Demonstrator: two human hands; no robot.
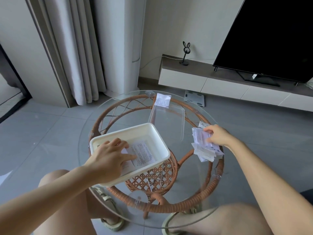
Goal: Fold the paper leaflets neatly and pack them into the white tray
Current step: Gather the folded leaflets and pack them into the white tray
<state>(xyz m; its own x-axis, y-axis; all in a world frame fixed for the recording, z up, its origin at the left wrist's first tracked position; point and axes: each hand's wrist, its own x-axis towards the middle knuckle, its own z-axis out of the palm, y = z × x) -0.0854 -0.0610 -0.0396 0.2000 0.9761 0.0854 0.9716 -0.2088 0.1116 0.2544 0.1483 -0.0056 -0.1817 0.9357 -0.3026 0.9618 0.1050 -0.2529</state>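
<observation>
The white tray [157, 136] sits on the left part of a round glass table. Inside it lies a folded printed leaflet [144, 154], and my left hand [110, 156] reaches over the tray's near rim with straight fingers pressing on that leaflet. To the right, a loose pile of leaflets [205, 150] lies near the table's right edge. My right hand [218, 135] rests on top of the pile, its fingers curled round the upper leaflet. One more leaflet [162, 100] lies alone at the far side of the table.
A clear plastic lid [169, 119] lies behind the tray. The glass top [186, 184] rests on a wicker frame [169, 207] with a woven lower shelf. My knees and sandals are under the near edge. A TV stand, a TV and a floor scale are beyond.
</observation>
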